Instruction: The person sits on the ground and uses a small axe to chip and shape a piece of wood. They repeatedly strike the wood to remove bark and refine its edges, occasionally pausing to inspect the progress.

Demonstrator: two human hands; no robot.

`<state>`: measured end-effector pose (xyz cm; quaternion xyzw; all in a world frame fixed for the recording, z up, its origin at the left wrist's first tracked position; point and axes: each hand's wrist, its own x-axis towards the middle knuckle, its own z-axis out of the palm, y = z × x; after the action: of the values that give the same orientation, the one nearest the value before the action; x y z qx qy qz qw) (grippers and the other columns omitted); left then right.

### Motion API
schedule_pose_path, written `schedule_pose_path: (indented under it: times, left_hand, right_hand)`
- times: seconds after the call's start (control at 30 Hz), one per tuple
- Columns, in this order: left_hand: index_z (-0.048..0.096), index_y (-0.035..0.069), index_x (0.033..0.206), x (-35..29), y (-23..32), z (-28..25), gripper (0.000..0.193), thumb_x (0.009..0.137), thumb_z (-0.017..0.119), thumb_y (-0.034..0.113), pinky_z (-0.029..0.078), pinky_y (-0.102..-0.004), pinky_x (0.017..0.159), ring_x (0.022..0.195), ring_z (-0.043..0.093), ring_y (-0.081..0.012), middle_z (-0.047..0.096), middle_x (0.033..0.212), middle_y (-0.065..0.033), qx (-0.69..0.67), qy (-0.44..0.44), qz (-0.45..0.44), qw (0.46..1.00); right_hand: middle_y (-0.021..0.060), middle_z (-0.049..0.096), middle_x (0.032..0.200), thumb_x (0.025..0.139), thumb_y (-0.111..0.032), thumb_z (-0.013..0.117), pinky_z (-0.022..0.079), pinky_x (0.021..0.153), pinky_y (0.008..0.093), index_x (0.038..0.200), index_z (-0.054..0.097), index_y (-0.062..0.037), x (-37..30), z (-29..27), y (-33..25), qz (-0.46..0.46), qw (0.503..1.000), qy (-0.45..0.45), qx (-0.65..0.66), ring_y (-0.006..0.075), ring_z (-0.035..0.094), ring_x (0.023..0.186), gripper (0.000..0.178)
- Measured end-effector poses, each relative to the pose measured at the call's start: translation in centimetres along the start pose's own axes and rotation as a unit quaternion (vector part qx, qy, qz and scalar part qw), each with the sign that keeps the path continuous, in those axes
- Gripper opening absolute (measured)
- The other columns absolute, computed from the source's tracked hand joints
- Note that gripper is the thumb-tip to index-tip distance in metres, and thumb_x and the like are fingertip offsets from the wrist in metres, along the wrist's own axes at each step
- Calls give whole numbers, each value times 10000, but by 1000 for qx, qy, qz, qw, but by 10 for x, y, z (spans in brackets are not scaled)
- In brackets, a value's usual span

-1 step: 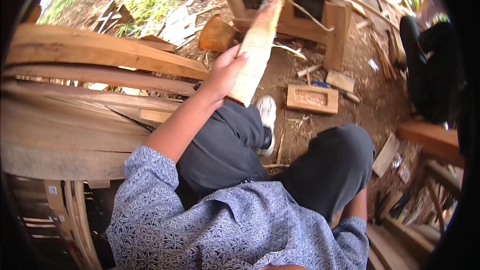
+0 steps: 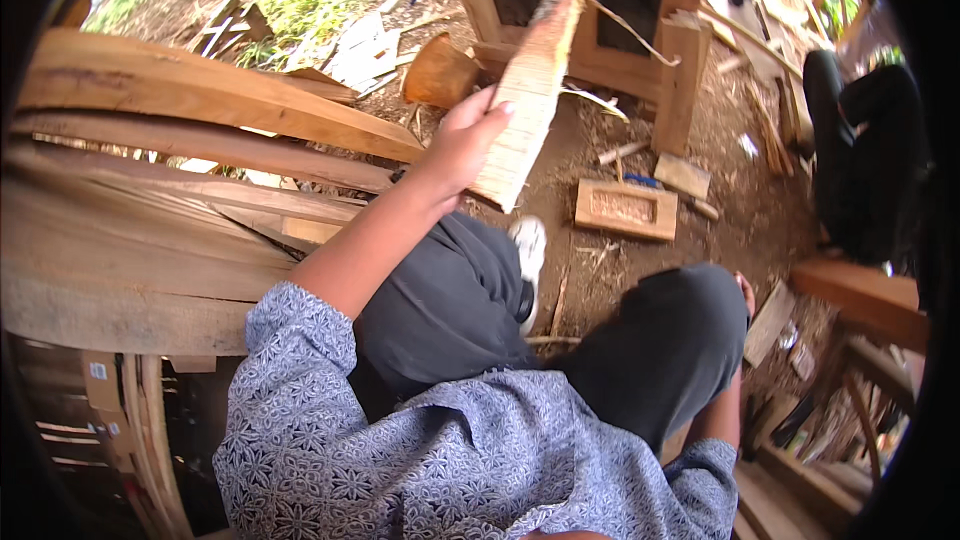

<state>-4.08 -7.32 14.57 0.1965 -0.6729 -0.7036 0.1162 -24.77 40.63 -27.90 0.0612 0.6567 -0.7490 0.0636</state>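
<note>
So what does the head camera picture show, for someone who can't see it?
The person's left hand holds a pale rough-cut wooden board upright over dirt ground. The right hand is mostly hidden behind the knee, near a small carved wooden block, with stacked planks on the left.

Left hand (image 2: 465, 145): arm extended forward, fingers closed in a grip. Right hand (image 2: 745, 292): lowered beside right knee, mostly hidden.

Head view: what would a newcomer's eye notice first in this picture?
Probably the pale wooden plank raised at the upper middle, gripped by the left hand. Next, the curved wooden boards stacked on the left. The right hand is mostly hidden behind the right knee, and a small carved wooden block lies on the dirt ground.
</note>
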Motion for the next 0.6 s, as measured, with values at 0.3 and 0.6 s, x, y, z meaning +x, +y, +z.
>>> schedule_pose_path:
  times: [0.3,0.6]
  left_hand:
    - [482,-55,1360,70,-25,30,429,1078,511,268,569,-341,871,1020,685,-201,676,1146,-176,74,-64,-20,995]
    - [71,-66,1609,110,-123,-17,814,1097,379,486,382,-431,1189,1443,441,-362,426,1542,-302,342,-303,129,880]
  right_hand:
    - [122,713,1066,1075,-599,378,545,812,334,1354,622,-29,-31,318,-360,49,872,-411,-260,183,671,923,680]
    - [9,690,883,1000,-368,698,511,665,271,1120,665,-6,-23,369,-278,12,952,-256,-165,83,643,775,383]
